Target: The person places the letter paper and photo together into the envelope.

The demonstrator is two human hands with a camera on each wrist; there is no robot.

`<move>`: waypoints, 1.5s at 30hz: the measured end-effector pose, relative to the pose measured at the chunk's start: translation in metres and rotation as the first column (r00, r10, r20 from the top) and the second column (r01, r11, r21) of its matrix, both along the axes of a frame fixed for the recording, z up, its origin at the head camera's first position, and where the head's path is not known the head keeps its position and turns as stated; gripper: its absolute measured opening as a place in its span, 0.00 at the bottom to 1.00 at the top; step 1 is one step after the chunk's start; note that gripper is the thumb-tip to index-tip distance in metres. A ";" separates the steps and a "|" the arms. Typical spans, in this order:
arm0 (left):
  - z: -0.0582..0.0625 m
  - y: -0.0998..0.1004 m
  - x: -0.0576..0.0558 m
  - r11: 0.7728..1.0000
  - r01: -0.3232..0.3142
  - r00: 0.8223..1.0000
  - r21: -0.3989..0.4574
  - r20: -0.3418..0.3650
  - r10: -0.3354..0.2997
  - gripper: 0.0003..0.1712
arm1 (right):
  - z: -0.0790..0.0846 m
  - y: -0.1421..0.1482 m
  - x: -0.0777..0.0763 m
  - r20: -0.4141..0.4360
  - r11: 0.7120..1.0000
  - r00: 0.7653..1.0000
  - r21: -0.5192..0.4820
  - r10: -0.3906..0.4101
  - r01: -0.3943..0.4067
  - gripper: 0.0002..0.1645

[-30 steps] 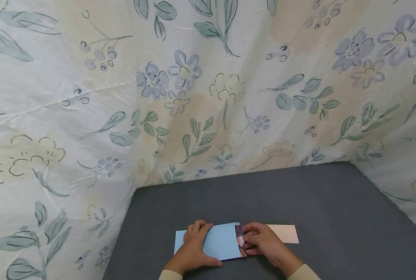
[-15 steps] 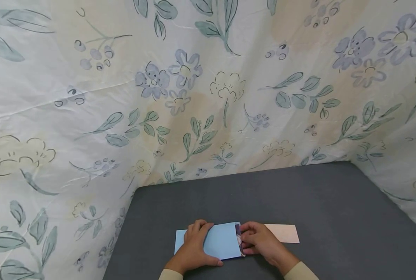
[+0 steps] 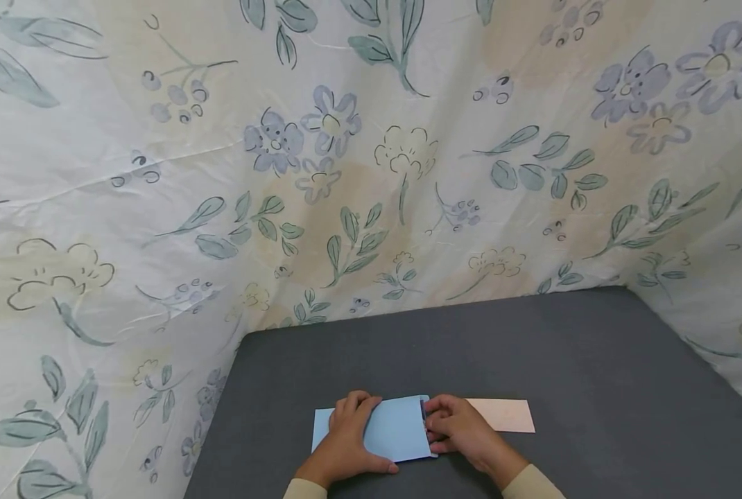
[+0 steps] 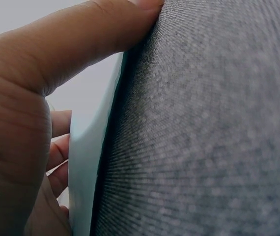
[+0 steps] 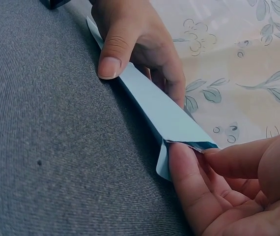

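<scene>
A light-blue envelope (image 3: pixel 397 431) lies on the dark grey table, its mouth toward the right. My left hand (image 3: pixel 349 442) spans it, thumb along the near edge and fingers at the far edge. At the mouth, my right hand (image 3: pixel 461 431) pinches the end of a printed card with bent fingers. Only a thin strip of that card (image 5: pixel 197 146) shows in the right wrist view; the rest is hidden inside the envelope. A small blue flap (image 5: pixel 163 164) sticks out beneath the right thumb. Blue paper (image 3: pixel 320 420) also shows left of the left hand.
A pale peach paper strip (image 3: pixel 503 414) lies partly behind the right hand. Flower-patterned cloth (image 3: pixel 377 173) hangs behind the grey table (image 3: pixel 533 346) and along its sides.
The right hand has moved slightly left, pushing the card into the envelope until its printed face is nearly out of sight. The left hand has stayed in place on the envelope.
</scene>
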State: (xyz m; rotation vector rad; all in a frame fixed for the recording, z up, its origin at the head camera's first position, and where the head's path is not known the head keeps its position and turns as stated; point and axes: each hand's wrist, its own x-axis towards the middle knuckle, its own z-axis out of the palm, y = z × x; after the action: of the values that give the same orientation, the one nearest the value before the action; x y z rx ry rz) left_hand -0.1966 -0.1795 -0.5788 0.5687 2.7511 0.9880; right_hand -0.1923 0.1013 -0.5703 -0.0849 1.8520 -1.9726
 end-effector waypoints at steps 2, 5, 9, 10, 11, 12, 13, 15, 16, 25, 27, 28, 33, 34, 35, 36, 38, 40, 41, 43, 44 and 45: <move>0.000 0.001 0.000 1.000 -0.001 1.000 0.000 -0.003 0.001 0.66 | -0.001 0.000 -0.001 -0.005 1.000 1.000 0.008 0.001 -0.001 0.16; -0.002 0.001 -0.001 1.000 -0.005 1.000 0.003 -0.004 0.005 0.66 | -0.001 -0.001 -0.003 -0.010 1.000 1.000 0.023 0.001 0.000 0.16; -0.003 0.002 -0.002 1.000 -0.010 1.000 0.008 -0.005 0.010 0.65 | 0.000 -0.001 -0.006 -0.016 0.999 1.000 0.041 0.011 -0.010 0.18; -0.004 0.003 -0.002 1.000 -0.011 1.000 0.008 -0.006 0.011 0.65 | 0.000 -0.001 -0.006 -0.016 0.999 1.000 0.045 0.015 -0.015 0.19; -0.004 0.003 -0.003 1.000 -0.011 1.000 0.008 -0.007 0.011 0.65 | 0.001 -0.001 -0.007 -0.017 0.999 1.000 0.049 0.019 -0.018 0.19; -0.004 0.003 -0.003 1.000 -0.011 1.000 0.007 -0.008 0.011 0.65 | 0.001 -0.001 -0.007 -0.015 0.998 1.000 0.052 0.022 -0.021 0.20; -0.005 0.003 -0.003 1.000 -0.012 1.000 0.006 -0.009 0.012 0.65 | 0.002 -0.001 -0.008 -0.012 0.998 1.000 0.054 0.024 -0.023 0.21; -0.005 0.004 -0.004 1.000 -0.013 1.000 0.002 -0.012 0.013 0.65 | 0.003 -0.001 -0.009 -0.006 0.998 1.000 0.061 0.024 -0.024 0.22; -0.005 0.004 -0.004 1.000 -0.013 1.000 0.000 -0.013 0.013 0.65 | 0.004 -0.001 -0.008 -0.003 0.998 1.000 0.063 0.024 -0.024 0.23; -0.003 0.004 -0.005 1.000 -0.016 1.000 0.003 -0.005 0.016 0.66 | 0.010 0.003 -0.004 -0.010 0.996 1.000 0.081 0.025 -0.024 0.23; -0.003 0.004 -0.005 1.000 -0.020 1.000 -0.001 -0.004 0.020 0.66 | 0.011 0.007 -0.004 -0.016 0.997 0.999 0.068 0.031 -0.030 0.23; -0.003 0.004 -0.005 1.000 -0.022 1.000 -0.002 -0.003 0.022 0.66 | 0.011 0.010 -0.005 -0.018 0.998 0.999 0.059 0.034 -0.033 0.22; -0.002 0.005 -0.002 0.999 -0.037 0.999 -0.011 0.004 0.037 0.66 | 0.014 0.026 -0.006 -0.029 0.999 0.999 0.033 0.038 -0.037 0.22; -0.002 0.006 -0.001 0.999 -0.041 0.999 -0.012 0.008 0.041 0.66 | 0.015 0.029 -0.006 -0.029 0.999 0.999 0.035 0.034 -0.033 0.22; -0.001 0.006 -0.001 0.999 -0.043 0.999 -0.011 0.011 0.043 0.66 | 0.016 0.032 -0.006 -0.030 0.999 0.999 0.037 0.031 -0.030 0.22; -0.001 0.007 0.000 0.999 -0.045 0.999 -0.009 0.013 0.045 0.66 | 0.017 0.036 -0.006 -0.033 0.999 0.999 0.038 0.027 -0.025 0.23; -0.001 0.007 0.002 0.999 -0.046 0.999 -0.007 0.015 0.046 0.66 | 0.018 0.042 -0.006 -0.036 0.999 0.999 0.033 0.018 -0.017 0.23; -0.001 0.008 0.003 0.999 -0.046 0.999 -0.003 0.013 0.046 0.66 | 0.018 0.049 -0.006 -0.038 1.000 0.999 0.026 0.009 -0.008 0.23; 0.000 0.009 0.004 0.999 -0.044 0.999 0.001 0.012 0.044 0.66 | 0.019 0.052 -0.006 -0.039 1.000 0.999 0.021 0.004 -0.003 0.24; 0.000 0.010 0.005 0.999 -0.043 0.999 0.005 0.009 0.043 0.66 | 0.019 0.058 -0.005 -0.040 1.000 0.999 0.011 -0.008 0.008 0.25; 0.000 0.010 0.006 0.999 -0.043 0.999 0.005 0.008 0.043 0.66 | 0.019 0.061 -0.005 -0.038 1.000 0.999 0.006 -0.011 0.012 0.26; 0.000 0.010 0.007 0.999 -0.043 0.999 0.008 0.007 0.043 0.66 | 0.019 0.064 -0.005 -0.039 1.000 0.999 0.002 -0.017 0.017 0.26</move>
State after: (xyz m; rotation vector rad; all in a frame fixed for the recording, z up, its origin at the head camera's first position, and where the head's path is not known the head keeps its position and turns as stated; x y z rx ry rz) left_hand -0.1900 -0.1691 -0.5789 0.5080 2.7658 1.0087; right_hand -0.1974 0.1648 -0.5513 -0.1078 1.8854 -1.9930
